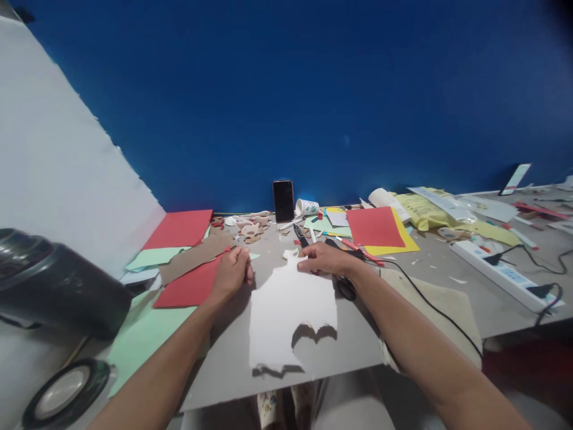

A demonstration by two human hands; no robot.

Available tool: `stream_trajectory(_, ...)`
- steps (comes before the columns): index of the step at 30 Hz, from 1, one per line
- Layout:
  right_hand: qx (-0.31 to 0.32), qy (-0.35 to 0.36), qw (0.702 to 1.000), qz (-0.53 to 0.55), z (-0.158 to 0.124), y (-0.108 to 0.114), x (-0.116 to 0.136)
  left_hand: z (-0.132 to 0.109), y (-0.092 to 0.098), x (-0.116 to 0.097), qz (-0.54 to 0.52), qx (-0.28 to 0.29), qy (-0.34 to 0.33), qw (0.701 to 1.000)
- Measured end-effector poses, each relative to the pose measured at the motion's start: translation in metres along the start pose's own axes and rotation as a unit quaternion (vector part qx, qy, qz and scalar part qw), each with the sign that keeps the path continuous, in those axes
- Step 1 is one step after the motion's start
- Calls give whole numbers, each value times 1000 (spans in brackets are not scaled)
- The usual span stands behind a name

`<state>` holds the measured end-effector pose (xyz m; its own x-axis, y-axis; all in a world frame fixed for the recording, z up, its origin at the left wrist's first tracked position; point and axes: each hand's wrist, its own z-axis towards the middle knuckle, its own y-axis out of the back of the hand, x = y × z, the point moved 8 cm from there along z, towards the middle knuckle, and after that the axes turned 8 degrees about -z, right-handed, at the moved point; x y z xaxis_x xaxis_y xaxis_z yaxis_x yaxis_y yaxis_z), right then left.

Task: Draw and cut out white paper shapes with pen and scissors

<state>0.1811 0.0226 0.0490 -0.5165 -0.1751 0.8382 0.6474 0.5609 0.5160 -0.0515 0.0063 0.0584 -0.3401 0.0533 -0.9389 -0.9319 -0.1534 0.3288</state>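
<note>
A white sheet of paper [286,316] with pieces cut out of its edges lies on the grey table [349,346] in front of me. My right hand [324,258] rests on the sheet's far edge with fingers curled, pinching the paper. My left hand [233,272] lies closed as a loose fist just left of the sheet, over a red sheet [190,288]. Black scissors [344,286] lie under my right wrist.
Red, green and yellow sheets [378,228], cardboard cut-outs [248,229], a black phone [283,200] leaning on the blue wall, a paper cup [307,207], pens, a power strip [505,273] with cables at right, tape roll [62,391] and a dark container [49,286] at left.
</note>
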Motion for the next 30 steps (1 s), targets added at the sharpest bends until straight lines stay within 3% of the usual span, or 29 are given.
stream_trajectory(3, 37, 24, 998, -44, 3, -17, 7, 0, -3, 1, 38, 17, 5, 999)
stream_trajectory(6, 31, 57, 991, -116, 8, -31, 13, 6, 1, 5, 43, -16, -19, 999)
stream_trajectory(10, -148, 40, 952, -265, 12, -9, 11, 10, 8, 7, 70, -47, -49, 995)
stream_trajectory(12, -230, 5, 919, -321, 10, 9, 6, 7, 3, 8, 106, -13, -27, 994)
stream_trajectory(14, -265, -12, 900, -347, 9, 22, 2, 2, -8, 5, 144, 41, -30, 988)
stream_trajectory(17, -269, 3, 884, -382, 14, 26, 1, -10, -28, 3, 196, 139, -43, 970)
stream_trajectory(21, -229, 63, 852, -467, 29, 6, 12, -29, -46, 5, 265, 230, -38, 936)
stream_trajectory(25, -203, 81, 815, -537, 39, -10, 16, -43, -53, -3, 338, 250, -71, 904)
stream_trajectory(30, -203, 80, 817, -535, 42, -11, 16, -51, -57, -5, 357, 246, -67, 899)
